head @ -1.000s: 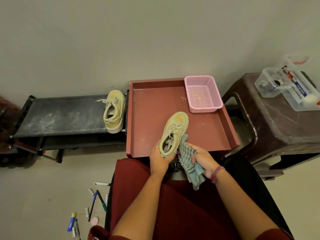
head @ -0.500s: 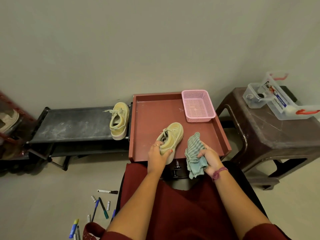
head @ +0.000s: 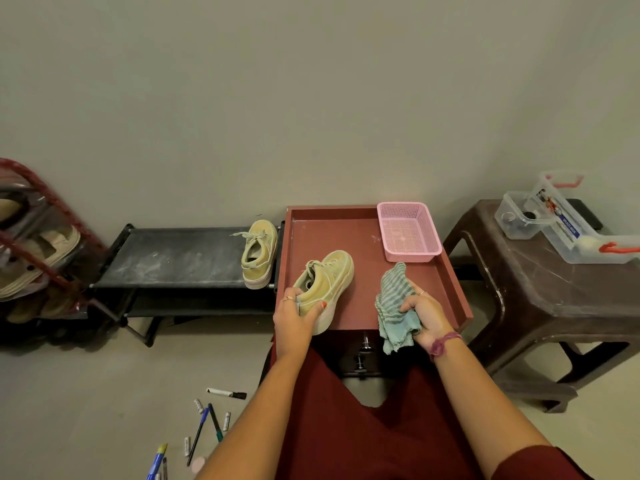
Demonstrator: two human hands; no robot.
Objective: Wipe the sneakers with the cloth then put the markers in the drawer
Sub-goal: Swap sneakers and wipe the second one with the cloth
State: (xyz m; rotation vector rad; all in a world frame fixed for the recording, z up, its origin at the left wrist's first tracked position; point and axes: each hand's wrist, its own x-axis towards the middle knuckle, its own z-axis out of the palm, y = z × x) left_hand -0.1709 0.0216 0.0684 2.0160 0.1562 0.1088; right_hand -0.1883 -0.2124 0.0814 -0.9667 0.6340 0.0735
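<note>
Left hand point(head: 294, 315) gripped the sneaker point(head: 323, 284) at its heel, centre frame; right-hand fingers point(head: 410, 304) curled round the cloth point(head: 393, 306). Best to steady that heel and wipe heel-to-toe.

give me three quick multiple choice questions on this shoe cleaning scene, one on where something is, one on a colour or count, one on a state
1. Where is the second sneaker, the one not being held?
A. on the black rack
B. in the pink basket
C. on the brown stool

2. What colour is the basket on the red tray?
A. blue
B. pink
C. black

3. What is the right hand doing?
A. resting flat on the tray
B. gripping the striped cloth
C. holding a marker

Answers:
1. A: it sits at the right end of the black rack, beside the tray.
2. B: the mesh basket in the tray's far right corner is pink.
3. B: its fingers curl round the striped cloth, apart from the sneaker that the left hand holds.
</note>
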